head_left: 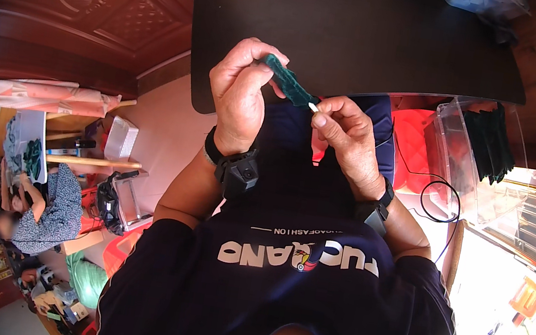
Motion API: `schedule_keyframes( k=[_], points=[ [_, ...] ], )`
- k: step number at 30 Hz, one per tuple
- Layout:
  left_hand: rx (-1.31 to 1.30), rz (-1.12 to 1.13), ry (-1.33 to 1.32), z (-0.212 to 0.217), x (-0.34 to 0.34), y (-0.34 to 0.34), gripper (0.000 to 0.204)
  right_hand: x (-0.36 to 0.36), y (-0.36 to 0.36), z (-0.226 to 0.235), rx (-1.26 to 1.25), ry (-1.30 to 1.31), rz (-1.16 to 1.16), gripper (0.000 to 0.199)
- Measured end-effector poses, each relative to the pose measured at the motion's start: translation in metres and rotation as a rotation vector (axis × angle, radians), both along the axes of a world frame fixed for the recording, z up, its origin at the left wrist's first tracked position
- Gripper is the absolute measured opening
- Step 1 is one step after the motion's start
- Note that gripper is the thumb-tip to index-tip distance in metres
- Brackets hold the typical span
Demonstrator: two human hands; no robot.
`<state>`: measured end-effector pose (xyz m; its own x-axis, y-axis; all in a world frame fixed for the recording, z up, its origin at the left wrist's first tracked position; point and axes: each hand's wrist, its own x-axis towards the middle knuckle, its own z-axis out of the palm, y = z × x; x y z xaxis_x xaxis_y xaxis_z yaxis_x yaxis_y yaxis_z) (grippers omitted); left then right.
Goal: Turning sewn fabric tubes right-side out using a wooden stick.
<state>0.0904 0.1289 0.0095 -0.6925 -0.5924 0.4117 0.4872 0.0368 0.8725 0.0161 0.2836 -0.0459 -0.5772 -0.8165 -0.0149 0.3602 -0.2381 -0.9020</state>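
My left hand (241, 91) is closed around one end of a small dark green fuzzy strip (288, 80), held up above my lap. My right hand (346, 134) pinches a tiny white piece (313, 107) at the strip's other end between thumb and forefinger. The two hands nearly touch in front of the near edge of a dark brown table (358, 28). Each wrist carries a black band with a small device on it.
A clear plastic bin (470, 156) holding more dark green pieces stands at my right beside a red stool (413, 147) and a black cable. Another person (40, 210) sits working at a cluttered table at the far left. A carved wooden door (97, 10) fills the upper left.
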Motion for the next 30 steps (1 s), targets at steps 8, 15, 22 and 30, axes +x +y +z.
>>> schedule_keyframes(
  k=[8,15,22,30],
  points=[
    [-0.022,0.055,-0.016,-0.004,0.0,0.001,0.022,0.004,0.0,-0.008,0.073,-0.024,0.088,0.015],
    [0.027,0.062,-0.038,-0.007,0.0,0.005,0.02,0.008,0.0,-0.009,0.033,-0.023,0.119,0.021],
    [0.047,0.003,-0.116,-0.011,0.004,0.004,0.019,0.008,0.001,-0.007,0.013,-0.004,0.196,0.028],
    [-0.019,-0.043,-0.038,-0.017,0.005,0.006,0.02,0.008,0.006,0.004,0.086,-0.111,0.314,0.031]
  ],
)
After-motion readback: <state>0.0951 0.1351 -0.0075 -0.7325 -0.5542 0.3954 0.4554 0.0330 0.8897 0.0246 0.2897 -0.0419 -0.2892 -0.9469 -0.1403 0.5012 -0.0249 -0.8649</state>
